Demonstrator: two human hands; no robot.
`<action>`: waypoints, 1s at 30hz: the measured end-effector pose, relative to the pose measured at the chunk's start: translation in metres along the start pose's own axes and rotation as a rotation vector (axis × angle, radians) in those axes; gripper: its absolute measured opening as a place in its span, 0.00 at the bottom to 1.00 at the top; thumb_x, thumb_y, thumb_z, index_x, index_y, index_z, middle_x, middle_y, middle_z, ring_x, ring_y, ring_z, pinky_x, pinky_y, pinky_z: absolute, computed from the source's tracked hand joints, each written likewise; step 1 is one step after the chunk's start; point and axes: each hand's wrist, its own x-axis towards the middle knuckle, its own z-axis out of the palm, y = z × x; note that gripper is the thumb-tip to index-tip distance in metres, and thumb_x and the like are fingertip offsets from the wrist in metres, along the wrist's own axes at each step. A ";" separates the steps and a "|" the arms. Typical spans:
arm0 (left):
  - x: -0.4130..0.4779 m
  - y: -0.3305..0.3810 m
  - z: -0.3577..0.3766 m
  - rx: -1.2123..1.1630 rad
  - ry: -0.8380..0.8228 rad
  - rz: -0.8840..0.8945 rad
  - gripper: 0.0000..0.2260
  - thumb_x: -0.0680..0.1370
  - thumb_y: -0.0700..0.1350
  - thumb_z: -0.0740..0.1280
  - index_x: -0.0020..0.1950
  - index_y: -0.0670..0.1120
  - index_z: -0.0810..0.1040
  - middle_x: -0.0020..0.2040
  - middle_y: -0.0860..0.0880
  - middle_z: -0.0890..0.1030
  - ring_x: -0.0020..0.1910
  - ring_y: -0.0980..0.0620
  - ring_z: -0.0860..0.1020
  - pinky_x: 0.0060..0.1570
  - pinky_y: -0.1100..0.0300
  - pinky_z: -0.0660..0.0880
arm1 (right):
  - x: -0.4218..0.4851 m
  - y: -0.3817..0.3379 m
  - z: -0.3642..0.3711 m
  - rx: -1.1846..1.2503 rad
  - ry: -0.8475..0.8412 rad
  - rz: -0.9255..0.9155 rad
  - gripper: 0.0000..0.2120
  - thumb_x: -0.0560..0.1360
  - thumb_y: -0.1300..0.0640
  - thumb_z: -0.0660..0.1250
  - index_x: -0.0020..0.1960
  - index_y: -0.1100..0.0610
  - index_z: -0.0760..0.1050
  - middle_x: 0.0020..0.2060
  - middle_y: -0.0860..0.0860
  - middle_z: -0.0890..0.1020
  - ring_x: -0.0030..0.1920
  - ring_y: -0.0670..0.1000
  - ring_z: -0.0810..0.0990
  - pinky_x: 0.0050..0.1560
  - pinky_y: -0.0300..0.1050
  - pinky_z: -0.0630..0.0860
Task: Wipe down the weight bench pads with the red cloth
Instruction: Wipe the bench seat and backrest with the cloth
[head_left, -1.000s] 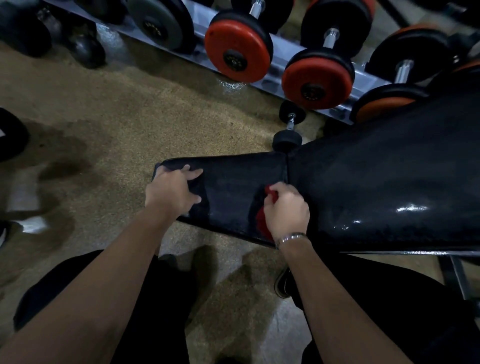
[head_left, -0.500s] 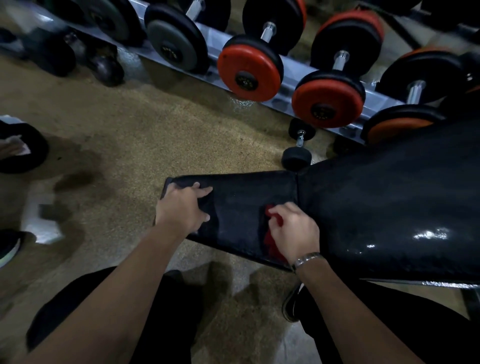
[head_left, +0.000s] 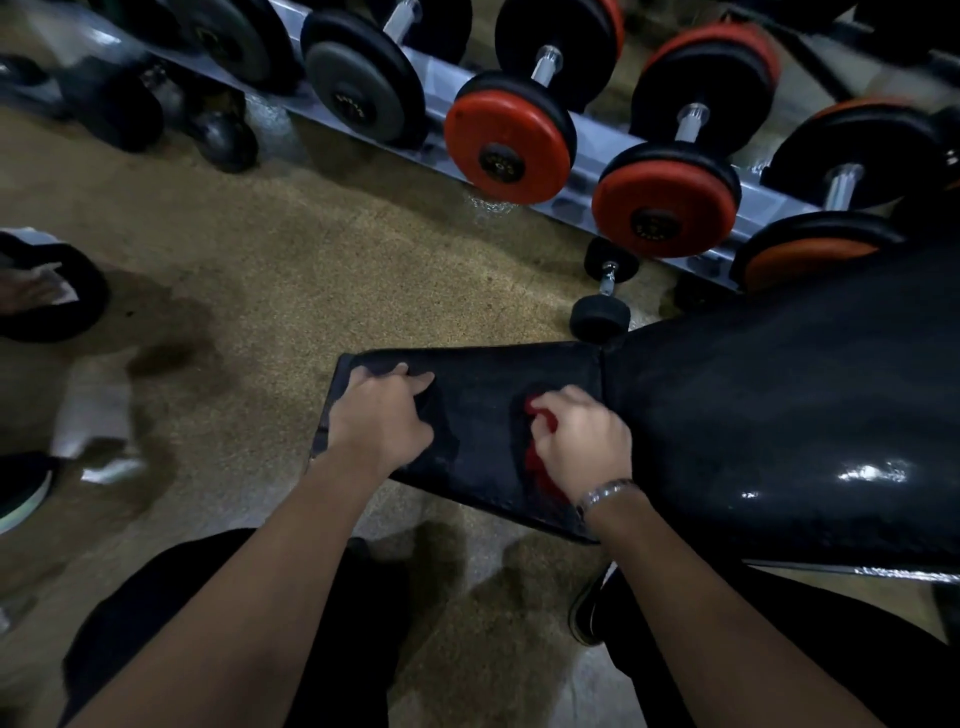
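Large glossy black vinyl back pad (head_left: 779, 415) fills the right side, apparently tilted up away from the camera; it meets the smaller black vinyl seat pad (head_left: 478, 415) at a seam just right of the wiping hand. Behind the bench: silver dumbbell rack (head_left: 582, 150) with red-capped and grey-capped dumbbells, and one small black dumbbell (head_left: 602, 296) on the speckled tan floor (head_left: 311, 270) just beyond the seat pad's far edge.

Step in hand, as I read it: wiping the seat pad.

Right hand (head_left: 576, 441) is clenched on the bunched red cloth (head_left: 535, 462), pressing it onto the seat pad near the seam. Only a strip of cloth shows left of the knuckles. Left hand (head_left: 379, 421) lies spread flat on the seat pad's left end, fingers extended, gripping nothing, likely bracing.

Next move calls for: sweep the cloth left across the rest of the seat pad, which means lifting the left hand clear, then cross the seam onto the back pad. That's most of the area, so the task looks early.
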 end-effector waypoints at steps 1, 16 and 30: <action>0.000 0.001 0.002 -0.011 -0.002 0.004 0.34 0.71 0.45 0.68 0.78 0.58 0.67 0.79 0.51 0.65 0.76 0.42 0.61 0.67 0.49 0.72 | 0.010 -0.003 0.001 -0.014 -0.013 0.044 0.07 0.72 0.57 0.69 0.48 0.51 0.83 0.45 0.49 0.81 0.40 0.56 0.82 0.38 0.47 0.78; 0.002 0.014 0.012 -0.025 0.086 0.071 0.37 0.72 0.56 0.75 0.78 0.52 0.67 0.78 0.51 0.67 0.76 0.47 0.62 0.73 0.48 0.64 | 0.020 -0.019 0.006 0.016 -0.007 0.040 0.08 0.73 0.57 0.68 0.49 0.52 0.84 0.46 0.50 0.81 0.42 0.56 0.82 0.40 0.47 0.78; 0.008 0.016 0.013 -0.032 0.106 0.040 0.36 0.68 0.54 0.79 0.74 0.52 0.72 0.73 0.50 0.73 0.71 0.46 0.68 0.68 0.49 0.69 | 0.034 -0.049 0.013 -0.018 -0.061 -0.032 0.08 0.73 0.58 0.66 0.49 0.52 0.84 0.45 0.51 0.81 0.42 0.58 0.82 0.39 0.47 0.78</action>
